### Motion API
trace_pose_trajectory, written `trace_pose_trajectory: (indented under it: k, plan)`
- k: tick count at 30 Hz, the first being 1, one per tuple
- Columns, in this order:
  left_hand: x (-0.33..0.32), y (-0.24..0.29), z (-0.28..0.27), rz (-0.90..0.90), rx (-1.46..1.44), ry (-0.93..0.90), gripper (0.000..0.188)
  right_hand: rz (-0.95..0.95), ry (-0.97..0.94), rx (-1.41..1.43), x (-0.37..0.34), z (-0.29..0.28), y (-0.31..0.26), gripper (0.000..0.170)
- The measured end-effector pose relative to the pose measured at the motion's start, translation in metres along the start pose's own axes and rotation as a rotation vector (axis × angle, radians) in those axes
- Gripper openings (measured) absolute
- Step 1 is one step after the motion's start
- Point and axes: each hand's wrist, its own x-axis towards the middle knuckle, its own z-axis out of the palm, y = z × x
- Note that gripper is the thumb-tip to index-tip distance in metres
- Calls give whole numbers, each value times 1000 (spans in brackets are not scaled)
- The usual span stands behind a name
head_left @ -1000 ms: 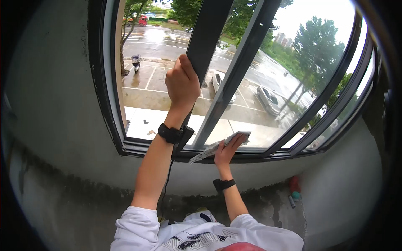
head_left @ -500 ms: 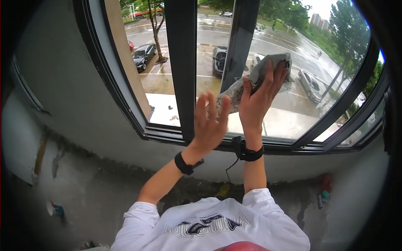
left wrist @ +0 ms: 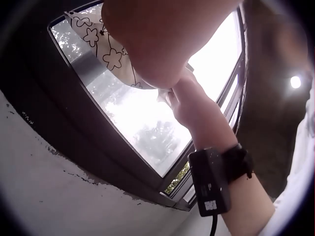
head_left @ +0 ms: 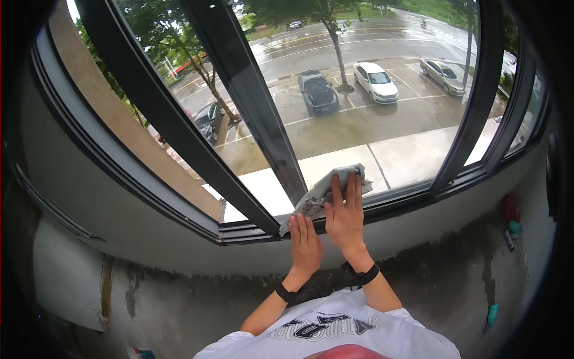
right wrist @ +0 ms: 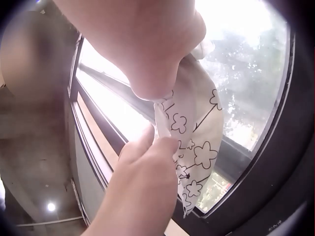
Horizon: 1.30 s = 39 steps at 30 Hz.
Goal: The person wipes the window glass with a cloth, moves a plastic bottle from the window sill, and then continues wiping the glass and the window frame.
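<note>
A pale cloth with black flower outlines (head_left: 320,194) lies against the bottom of the window pane and its dark frame. On the cloth's right part, my right hand (head_left: 345,224) presses with straight fingers. Lower down, the fingertips of my left hand (head_left: 306,248) touch the cloth's left end, fingers extended. The right wrist view shows the cloth (right wrist: 204,142) hanging beside the glass, with the left hand (right wrist: 145,182) at its edge. In the left wrist view the flowered cloth (left wrist: 110,54) stretches across the pane, and the right hand (left wrist: 189,98) is beyond the left.
Dark upright bars (head_left: 248,90) divide the window, with a lower rail (head_left: 394,206) along the grey wall (head_left: 149,239). Outside are parked cars, trees and a wet road. A teal object (head_left: 492,314) lies on the floor at the right.
The left hand has left the window bar and come to the cloth's left end. The right hand and cloth rose up the glass, then came down to the lower frame. The head view has shifted.
</note>
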Motion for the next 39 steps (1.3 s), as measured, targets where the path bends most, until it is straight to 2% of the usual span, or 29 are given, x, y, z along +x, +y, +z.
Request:
trace_pose_trajectory:
  k: [2,4,6,10,12,14,16,18,20,23,24,26,28,30,32,34,35,37,39]
  plan:
    - [-21,10,4,127,-93,-255,79,-5,-56,-9,-2,-8,-2,60]
    - [-23,16,13,104,-138,-267,76,-19,-64,62,-1,-12,-4,61]
    - [-7,15,17,-234,-103,-194,65,-34,-75,57,-5,-8,-1,63]
    - [13,-3,21,-282,-33,-81,60,12,-67,92,-18,5,3,67]
    - [32,-5,8,-252,-82,-70,57,1,-80,115,-15,5,-2,67]
    - [68,-9,-25,-151,-58,-35,61,-55,-199,218,0,-5,-14,69]
    - [111,-28,-50,-12,41,33,70,-297,-230,144,37,-20,-36,71]
    - [173,-29,-98,76,-47,166,70,-470,-148,147,82,-29,-60,68]
    - [229,-27,-145,157,75,305,65,-568,-11,166,130,-45,-94,67]
    - [290,-28,-197,300,181,388,55,-696,234,140,192,-62,-135,57]
    - [297,-28,-204,320,179,414,54,-692,226,146,199,-62,-141,57]
    - [294,-28,-205,315,188,414,53,-707,311,147,207,-62,-149,56]
    - [285,-24,-198,315,198,432,52,-699,288,159,186,-53,-138,59]
    - [241,-19,-169,167,163,330,49,-583,110,109,148,-38,-115,64]
    - [188,-19,-141,98,141,175,55,-493,-41,81,95,-13,-82,68]
    - [137,-12,-110,4,113,55,42,-419,-123,50,37,21,-50,68]
    - [114,-12,-94,-21,112,6,43,-402,-162,20,10,36,-36,69]
    - [100,-11,-84,-52,70,-50,45,-338,-231,19,-15,50,-26,70]
    - [116,-11,-97,-31,51,-30,52,-353,-196,52,3,36,-38,70]
